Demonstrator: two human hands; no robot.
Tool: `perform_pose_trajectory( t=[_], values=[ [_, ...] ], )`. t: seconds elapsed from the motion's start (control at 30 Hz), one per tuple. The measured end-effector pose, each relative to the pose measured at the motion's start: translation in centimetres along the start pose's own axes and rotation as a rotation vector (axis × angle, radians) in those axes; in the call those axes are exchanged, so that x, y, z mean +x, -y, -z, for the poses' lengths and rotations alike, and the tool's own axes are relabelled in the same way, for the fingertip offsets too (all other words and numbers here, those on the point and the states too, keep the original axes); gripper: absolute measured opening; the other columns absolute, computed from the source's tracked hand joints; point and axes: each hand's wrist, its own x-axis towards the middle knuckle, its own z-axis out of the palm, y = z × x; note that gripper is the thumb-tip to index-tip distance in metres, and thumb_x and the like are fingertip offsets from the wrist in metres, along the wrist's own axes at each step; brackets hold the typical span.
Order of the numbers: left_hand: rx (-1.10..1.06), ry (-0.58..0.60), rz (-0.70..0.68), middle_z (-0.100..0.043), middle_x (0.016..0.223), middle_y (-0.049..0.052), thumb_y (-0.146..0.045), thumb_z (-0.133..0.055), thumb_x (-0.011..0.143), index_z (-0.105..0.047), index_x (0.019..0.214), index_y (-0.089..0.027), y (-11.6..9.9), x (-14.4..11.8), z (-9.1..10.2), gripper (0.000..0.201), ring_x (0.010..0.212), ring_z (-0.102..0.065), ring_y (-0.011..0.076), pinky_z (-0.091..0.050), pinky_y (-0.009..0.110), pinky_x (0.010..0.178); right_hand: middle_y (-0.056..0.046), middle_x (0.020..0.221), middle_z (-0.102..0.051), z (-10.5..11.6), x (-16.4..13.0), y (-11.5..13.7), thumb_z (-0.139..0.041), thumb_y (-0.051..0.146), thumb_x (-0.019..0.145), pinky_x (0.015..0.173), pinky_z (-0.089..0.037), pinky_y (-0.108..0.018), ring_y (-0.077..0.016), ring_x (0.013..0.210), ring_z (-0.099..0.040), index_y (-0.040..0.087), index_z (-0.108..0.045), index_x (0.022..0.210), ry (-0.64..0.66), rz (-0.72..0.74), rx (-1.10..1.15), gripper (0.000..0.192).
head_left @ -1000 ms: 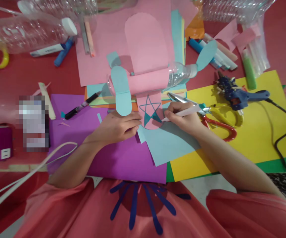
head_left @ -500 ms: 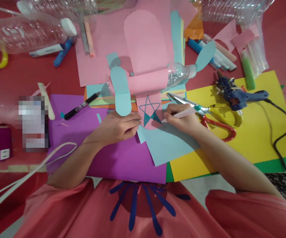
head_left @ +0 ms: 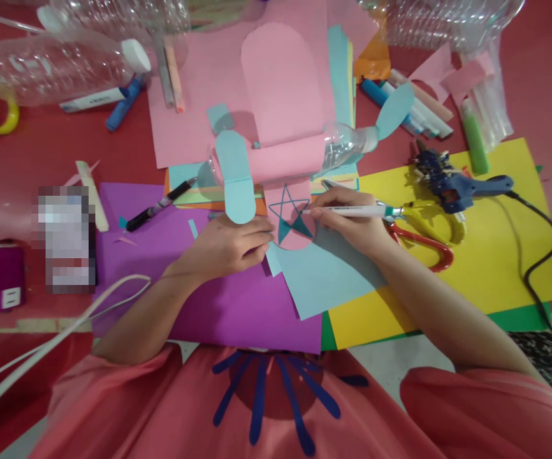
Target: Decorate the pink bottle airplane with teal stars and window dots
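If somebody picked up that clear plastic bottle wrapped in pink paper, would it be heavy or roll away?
The clear plastic bottle wrapped in pink paper looks empty, so it is probably light. It lies on its side, so a push might roll it, though the light blue paper wings glued on would likely stop it. Those wings look thin and floppy.

No words, brand names or numbers can be read anywhere in the head view. The one drawn sign is a teal five-pointed star (head_left: 289,218) on the rounded pink paper tab (head_left: 291,217), with its lower points partly coloured in. The white marker (head_left: 352,210) lying at 3 o'clock from the star carries a line of print along its barrel, too small to read. The white-labelled pen (head_left: 89,100) at 10 o'clock on the counter (head_left: 41,153) shows dark lettering, also too small to make out. A box at 9 o'clock is pixelated.
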Motion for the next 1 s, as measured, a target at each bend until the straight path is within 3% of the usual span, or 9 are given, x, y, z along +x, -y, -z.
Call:
perform_pose_trajectory(
  t=[0.2, 0.67, 1.0],
  values=[
    [0.010, -0.017, -0.012, -0.077, 0.105, 0.005, -0.018, -0.042, 0.097, -0.072, 0.097, -0.017, 0.0, 0.1, 0.0, 0.030, 0.096, -0.074, 0.0198, -0.060, 0.032, 0.082, -0.002, 0.074, -0.067, -0.6, 0.9, 0.2, -0.060, 0.033, 0.084, 0.063, -0.046, -0.029, -0.0139, 0.067, -0.059, 0.021, -0.067, 0.078, 0.034, 0.046, 0.006, 0.015],
    [0.004, -0.023, -0.022, -0.077, 0.104, 0.005, -0.017, -0.043, 0.097, -0.072, 0.093, -0.017, -0.1, 0.2, 0.1, 0.029, 0.099, -0.073, 0.0186, -0.059, 0.030, 0.085, -0.002, 0.069, -0.067, -1.1, 1.0, 0.0, -0.058, 0.027, 0.084, 0.061, -0.044, -0.031, -0.0145, 0.062, -0.058, 0.019, -0.064, 0.078, 0.022, 0.063, -0.099, 0.012],
    [-0.004, -0.002, -0.001, -0.077, 0.106, 0.005, -0.018, -0.043, 0.097, -0.072, 0.095, -0.016, -0.1, 0.1, 0.1, 0.030, 0.098, -0.073, 0.0199, -0.059, 0.033, 0.086, -0.003, 0.066, -0.067, -1.1, 0.9, -0.1, -0.061, 0.033, 0.085, 0.053, -0.041, -0.028, -0.0126, 0.056, -0.056, 0.019, -0.066, 0.073, 0.099, 0.065, -0.059, 0.019]
  ],
)
